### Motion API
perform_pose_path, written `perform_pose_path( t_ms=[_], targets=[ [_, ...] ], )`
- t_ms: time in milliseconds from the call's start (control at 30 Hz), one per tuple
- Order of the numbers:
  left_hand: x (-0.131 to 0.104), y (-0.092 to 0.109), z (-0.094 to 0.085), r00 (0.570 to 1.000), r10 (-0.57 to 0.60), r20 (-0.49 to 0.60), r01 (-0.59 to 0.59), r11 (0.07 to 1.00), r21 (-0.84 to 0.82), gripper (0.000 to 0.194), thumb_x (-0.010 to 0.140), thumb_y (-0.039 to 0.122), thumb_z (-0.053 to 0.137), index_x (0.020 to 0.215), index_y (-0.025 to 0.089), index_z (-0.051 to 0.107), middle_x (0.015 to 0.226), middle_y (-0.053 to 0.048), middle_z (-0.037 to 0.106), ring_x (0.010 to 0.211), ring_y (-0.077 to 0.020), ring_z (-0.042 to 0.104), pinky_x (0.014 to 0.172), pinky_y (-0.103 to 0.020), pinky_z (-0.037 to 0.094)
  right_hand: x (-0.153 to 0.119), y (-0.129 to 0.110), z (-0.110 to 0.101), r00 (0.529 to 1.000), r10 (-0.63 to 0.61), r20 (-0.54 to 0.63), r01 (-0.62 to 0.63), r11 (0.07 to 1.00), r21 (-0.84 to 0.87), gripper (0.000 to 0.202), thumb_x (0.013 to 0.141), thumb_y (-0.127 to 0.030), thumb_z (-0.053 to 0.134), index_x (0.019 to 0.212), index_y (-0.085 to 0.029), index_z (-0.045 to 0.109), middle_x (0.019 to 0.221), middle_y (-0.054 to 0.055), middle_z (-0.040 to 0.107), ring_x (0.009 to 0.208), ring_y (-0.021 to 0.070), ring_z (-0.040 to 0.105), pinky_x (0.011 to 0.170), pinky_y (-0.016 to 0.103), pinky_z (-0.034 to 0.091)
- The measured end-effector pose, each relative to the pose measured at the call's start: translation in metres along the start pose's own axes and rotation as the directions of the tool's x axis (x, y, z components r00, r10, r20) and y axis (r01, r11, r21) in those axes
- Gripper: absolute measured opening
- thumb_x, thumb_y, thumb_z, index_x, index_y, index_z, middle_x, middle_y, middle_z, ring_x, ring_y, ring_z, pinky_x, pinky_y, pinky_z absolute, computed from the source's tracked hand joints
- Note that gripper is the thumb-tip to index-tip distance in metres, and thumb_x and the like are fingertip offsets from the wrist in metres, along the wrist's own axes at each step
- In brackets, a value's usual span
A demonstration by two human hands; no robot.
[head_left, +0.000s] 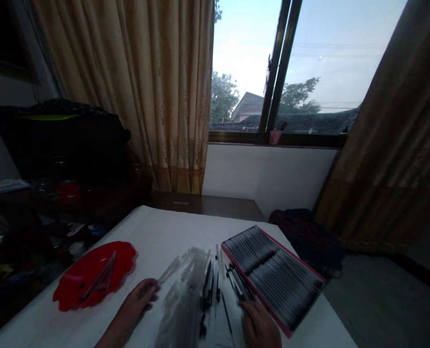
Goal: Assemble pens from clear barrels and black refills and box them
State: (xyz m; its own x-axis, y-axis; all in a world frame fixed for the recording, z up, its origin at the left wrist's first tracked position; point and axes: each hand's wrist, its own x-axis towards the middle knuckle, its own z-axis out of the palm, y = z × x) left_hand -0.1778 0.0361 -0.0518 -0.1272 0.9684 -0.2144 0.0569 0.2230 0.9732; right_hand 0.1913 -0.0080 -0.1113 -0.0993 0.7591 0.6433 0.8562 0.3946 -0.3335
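Note:
My left hand (144, 295) is closed in a pinch on the end of a clear plastic sleeve (168, 270), at the left side of a pile of such sleeves (187, 299). To the right of the pile lie several slim black pen-like sticks (209, 285). My right hand (260, 325) is curled, its fingertips on a black pen-like stick (238, 290) beside a red-edged box (290, 334). Rows of slim dark-ended sticks in clear sleeves (273, 270) fill that box. Blur hides finer detail of the sticks.
A red scalloped plate (124, 251) holds a few clear sleeves (100, 280) at the left of the white-covered table (156, 227). Behind stand a brown cabinet (215, 205), curtains and a window. Dark cloth (305, 232) lies beyond the table's right edge.

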Motion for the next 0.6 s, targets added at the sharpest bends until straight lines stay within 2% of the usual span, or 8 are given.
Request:
perform_pose_path(
  t_ms=[200,367,467,600],
  targets=[
    [-0.004,-0.006,-0.001,1.000,-0.031,0.006,0.031,0.995,-0.097,0.045,0.059,0.051,0.071,0.090,0.021,0.060,0.095,-0.008,0.071,0.078,-0.0209,0.066,0.064,-0.030,0.049,-0.002,0.002,0.000,0.999,0.013,0.038,-0.012,1.000,-0.017,0.026,0.082,-0.019,0.048,0.098,-0.024,0.067,0.094,0.006,0.071,0.087,0.0215,0.068,0.075,0.030,0.055],
    [-0.004,-0.009,-0.003,0.997,-0.044,-0.064,0.028,0.973,-0.228,0.046,0.056,0.044,0.077,0.090,0.019,0.061,0.083,-0.004,0.070,0.069,-0.0179,0.065,0.057,-0.027,0.050,0.002,-0.010,-0.005,0.999,0.022,0.039,-0.020,0.999,-0.046,0.026,0.082,-0.017,0.047,0.098,-0.024,0.066,0.093,0.007,0.070,0.086,0.0203,0.067,0.074,0.029,0.054],
    [-0.007,-0.007,-0.005,0.991,-0.098,-0.087,0.059,0.926,-0.372,0.035,0.061,0.033,0.078,0.090,0.019,0.063,0.079,0.000,0.069,0.069,-0.0153,0.065,0.059,-0.024,0.052,0.005,-0.019,-0.009,1.000,0.020,-0.001,-0.020,0.999,-0.045,0.027,0.082,-0.014,0.045,0.096,-0.023,0.065,0.090,0.006,0.069,0.084,0.0192,0.066,0.073,0.028,0.053],
    [-0.009,-0.007,-0.009,0.972,-0.195,-0.128,0.091,0.823,-0.561,0.012,0.072,0.015,0.068,0.081,0.020,0.064,0.075,0.004,0.069,0.067,-0.0123,0.067,0.065,-0.023,0.056,0.009,-0.026,-0.014,0.999,-0.002,-0.033,0.000,0.999,-0.054,0.023,0.083,-0.016,0.047,0.098,-0.023,0.063,0.089,0.005,0.069,0.083,0.0187,0.065,0.072,0.027,0.050]
  ],
)
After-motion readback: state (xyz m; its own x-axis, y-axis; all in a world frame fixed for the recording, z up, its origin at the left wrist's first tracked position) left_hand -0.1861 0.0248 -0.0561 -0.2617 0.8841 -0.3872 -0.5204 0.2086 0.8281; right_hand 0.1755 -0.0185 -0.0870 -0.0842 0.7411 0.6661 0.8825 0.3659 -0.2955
